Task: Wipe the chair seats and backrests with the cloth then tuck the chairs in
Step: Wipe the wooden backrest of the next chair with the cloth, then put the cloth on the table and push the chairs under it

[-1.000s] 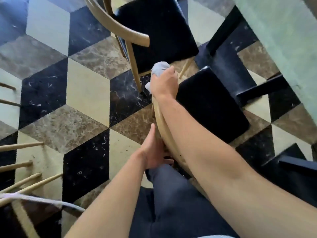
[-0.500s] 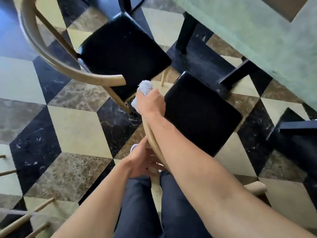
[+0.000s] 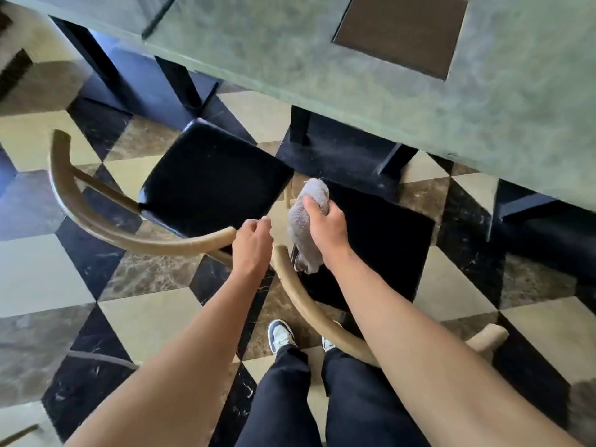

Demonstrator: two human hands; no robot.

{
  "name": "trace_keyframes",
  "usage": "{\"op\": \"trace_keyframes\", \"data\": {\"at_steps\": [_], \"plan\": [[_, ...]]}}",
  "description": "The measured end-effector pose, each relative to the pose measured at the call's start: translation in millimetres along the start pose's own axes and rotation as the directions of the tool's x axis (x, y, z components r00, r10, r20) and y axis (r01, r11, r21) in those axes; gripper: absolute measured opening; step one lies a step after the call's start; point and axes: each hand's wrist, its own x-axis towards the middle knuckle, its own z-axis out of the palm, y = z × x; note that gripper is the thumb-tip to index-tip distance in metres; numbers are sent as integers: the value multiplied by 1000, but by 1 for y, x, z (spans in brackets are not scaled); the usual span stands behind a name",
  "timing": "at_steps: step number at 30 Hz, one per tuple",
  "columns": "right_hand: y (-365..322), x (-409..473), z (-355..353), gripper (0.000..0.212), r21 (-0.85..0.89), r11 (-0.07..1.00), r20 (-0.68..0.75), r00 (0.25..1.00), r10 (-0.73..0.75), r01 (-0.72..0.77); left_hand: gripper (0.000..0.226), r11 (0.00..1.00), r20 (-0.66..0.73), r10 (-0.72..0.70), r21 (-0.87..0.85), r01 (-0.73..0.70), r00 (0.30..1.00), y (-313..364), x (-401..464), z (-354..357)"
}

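Note:
Two wooden chairs with black seats stand by a green table (image 3: 354, 69). The near chair has a curved tan backrest (image 3: 309, 304) and a black seat (image 3: 387, 240) right below me. My right hand (image 3: 325, 230) is shut on a grey cloth (image 3: 304, 221), held over the left edge of that seat, above the backrest's left end. My left hand (image 3: 253, 245) hovers between the two chairs with fingers loosely curled, holding nothing, beside the end of the left chair's backrest (image 3: 96, 217). The left chair's seat (image 3: 213, 179) is angled toward the table.
Black table legs and base (image 3: 338, 150) stand just beyond both seats. A dark brown square (image 3: 400, 33) lies on the tabletop. The floor is patterned marble tile (image 3: 64, 269). My shoes (image 3: 282, 335) and dark trousers are right behind the near chair.
My left hand let go of the near chair's backrest and rose up between the chairs. My right hand carried the cloth off the backrest's end to over the seat. The view tilted up toward the table.

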Motion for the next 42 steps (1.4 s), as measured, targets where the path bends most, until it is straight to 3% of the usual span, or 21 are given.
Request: {"op": "trace_keyframes", "data": {"at_steps": [4, 8, 10, 12, 14, 17, 20, 23, 26, 32, 35, 38, 42], "plan": [[-22, -5, -29, 36, 149, 988, -5, 1000, -24, 24, 28, 990, 258, 119, -99, -96, 959, 51, -8, 21], [-43, -11, -59, 31, 356, 935, 41, 999, -5, -10, 24, 987, 542, 117, -156, -37, 832, 93, -22, 36], [-58, -16, -76, 40, 476, 879, 27, 1000, 2, -14, 16, 983, 612, 149, -175, -51, 777, 108, -34, 41], [-71, -18, -87, 40, 574, 818, 49, 999, 15, -40, 12, 979, 647, 204, -136, -152, 735, 117, -41, 45], [-86, -24, -100, 39, 606, 794, 79, 997, 10, -56, 27, 945, 621, 294, -78, -316, 726, 131, -49, 48], [-106, -31, -115, 22, 537, 843, 88, 992, -89, 28, 19, 839, 455, 484, 1, -545, 747, 157, -61, 46], [-122, -26, -129, 3, 351, 903, 41, 959, -280, 248, 22, 717, 325, 605, 175, -675, 727, 178, -61, 34], [-147, -23, -132, 15, 224, 890, 101, 898, -428, 398, 33, 615, 255, 707, 240, -751, 660, 198, -60, 13], [-174, -21, -122, 30, 137, 844, 142, 833, -534, 518, 35, 593, 233, 726, 265, -760, 647, 218, -43, -11], [-224, 15, -82, 36, 75, 791, 270, 751, -602, 607, 45, 542, 192, 763, 332, -772, 618, 253, 46, -55], [-238, 39, -52, 35, -25, 811, 342, 767, -543, 585, 48, 584, 246, 716, 301, -754, 653, 265, 96, -72], [-249, 65, -17, 32, -118, 812, 317, 797, -515, 572, 48, 621, 411, 622, 260, -739, 667, 277, 150, -93], [-254, 98, 27, 25, -222, 783, 249, 810, -531, 582, 50, 558, 655, 375, 406, -724, 656, 282, 210, -120]]}}
